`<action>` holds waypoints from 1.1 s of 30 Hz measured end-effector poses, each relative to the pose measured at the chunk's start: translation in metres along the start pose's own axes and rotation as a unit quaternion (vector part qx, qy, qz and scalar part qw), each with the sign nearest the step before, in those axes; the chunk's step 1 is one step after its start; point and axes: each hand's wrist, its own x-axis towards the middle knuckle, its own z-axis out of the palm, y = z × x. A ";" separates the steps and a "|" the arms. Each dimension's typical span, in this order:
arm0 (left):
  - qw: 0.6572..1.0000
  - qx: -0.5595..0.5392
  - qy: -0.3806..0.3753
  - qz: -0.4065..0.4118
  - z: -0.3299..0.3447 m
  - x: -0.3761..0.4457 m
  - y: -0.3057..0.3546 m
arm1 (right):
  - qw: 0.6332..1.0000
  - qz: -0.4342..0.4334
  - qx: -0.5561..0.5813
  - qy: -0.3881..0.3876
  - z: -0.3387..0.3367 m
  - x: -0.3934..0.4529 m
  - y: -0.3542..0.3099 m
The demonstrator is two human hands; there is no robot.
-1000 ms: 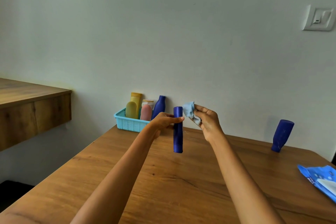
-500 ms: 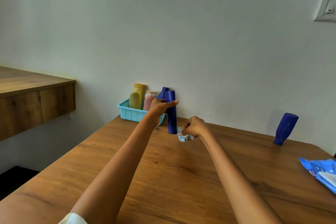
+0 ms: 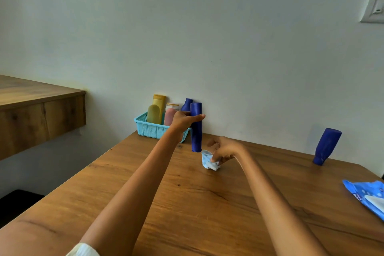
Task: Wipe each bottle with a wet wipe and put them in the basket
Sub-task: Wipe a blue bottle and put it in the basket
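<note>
Nearest the viewer, at the right edge of the wooden bench, lies a blue wet-wipe pack. Further in, the right hand is low over the bench, its fingers curled down onto a crumpled wet wipe that lies on the wood; whether it is pinching the wipe or only touching it is hard to tell. Just beyond, the left hand grips a tall dark blue bottle around its upper half, fingers wrapped round it. This bottle is a slim, plain cylinder held upright above the bench, right beside the near corner of the turquoise basket. The basket stands at the far edge against the wall and already holds four bottles: a tall yellow bottle, a shorter olive-yellow bottle, a pink bottle and another dark blue bottle. Well apart to the right, a squat blue bottle leans, cap down, against the wall. By my reading the task is well advanced: four bottles are stowed, the held one looks ready to go in, and the leaning one remains to be wiped and placed.
</note>
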 end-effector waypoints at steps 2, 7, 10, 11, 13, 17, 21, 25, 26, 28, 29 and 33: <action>1.000 0.005 -0.017 -0.003 0.001 -0.001 0.000 | 1.000 -0.004 -0.012 -0.019 0.002 0.000 -0.001; 0.999 0.000 -0.032 -0.010 0.002 0.000 -0.001 | 0.999 -0.012 -0.032 0.013 0.007 0.004 -0.003; 0.999 -0.002 -0.031 -0.008 0.000 -0.001 -0.001 | 0.997 -0.010 -0.030 0.068 0.005 0.006 -0.002; 0.999 -0.002 -0.032 -0.006 0.000 -0.001 -0.002 | 0.997 -0.007 -0.041 0.072 0.005 0.005 -0.003; 0.999 -0.006 -0.038 -0.002 0.000 -0.002 -0.001 | 0.997 -0.003 -0.054 0.063 0.003 0.002 -0.002; 0.998 -0.041 -0.043 0.009 -0.001 -0.004 0.001 | 0.987 -0.058 0.052 0.140 -0.005 0.000 -0.003; 0.992 -0.102 -0.078 0.017 -0.006 -0.007 0.008 | 0.951 -0.121 0.221 0.181 -0.014 -0.006 -0.016; 0.982 -0.148 -0.111 0.020 -0.016 -0.008 0.018 | 0.939 -0.158 0.280 0.123 -0.008 -0.005 -0.029; 0.983 -0.139 -0.120 0.028 -0.021 -0.008 0.022 | 0.935 -0.168 0.290 0.113 -0.008 -0.003 -0.035; 0.980 -0.119 -0.144 0.061 -0.034 -0.006 0.031 | 0.931 -0.187 0.297 0.102 -0.010 0.002 -0.049; 0.978 -0.119 -0.153 0.076 -0.042 -0.004 0.036 | 0.927 -0.199 0.304 0.093 -0.013 0.005 -0.057; 0.976 -0.117 -0.142 0.114 -0.076 0.008 0.048 | 0.917 -0.249 0.301 0.079 -0.022 0.022 -0.091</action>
